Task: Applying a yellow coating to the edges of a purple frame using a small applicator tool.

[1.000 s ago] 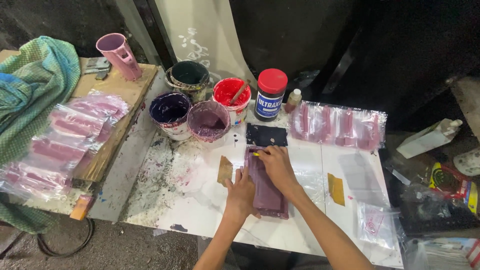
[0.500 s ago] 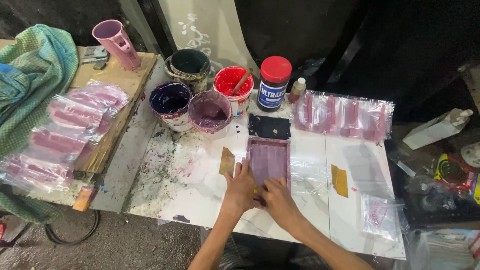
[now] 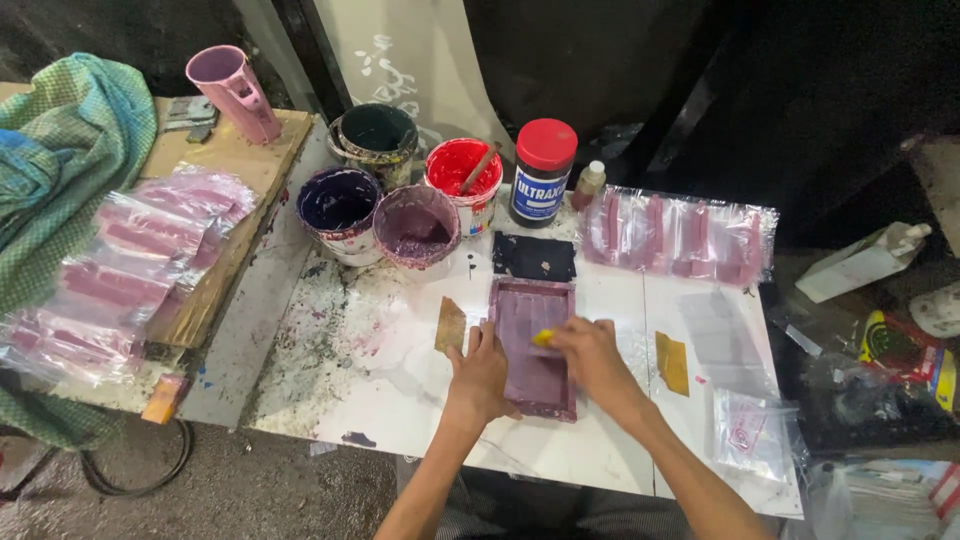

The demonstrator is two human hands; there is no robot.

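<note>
- Head view: the left hand [image 3: 480,375] lies flat on the left edge of a purple framed screen [image 3: 533,345], its fingers together and pressing down.
- The right hand [image 3: 592,358] is over the screen, its fingers clamped on a small yellow piece [image 3: 542,338] that touches the mesh.
- The screen lies on the white surface [image 3: 400,400], just below a black pad [image 3: 534,257].
- Behind it stand a purple paint tub [image 3: 416,222], a red paint tub [image 3: 462,178] and a red-capped jar [image 3: 541,172].

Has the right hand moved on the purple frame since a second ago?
Yes. The right hand slid from the frame's far end, by the black pad, toward the person, now mid-frame.
</note>
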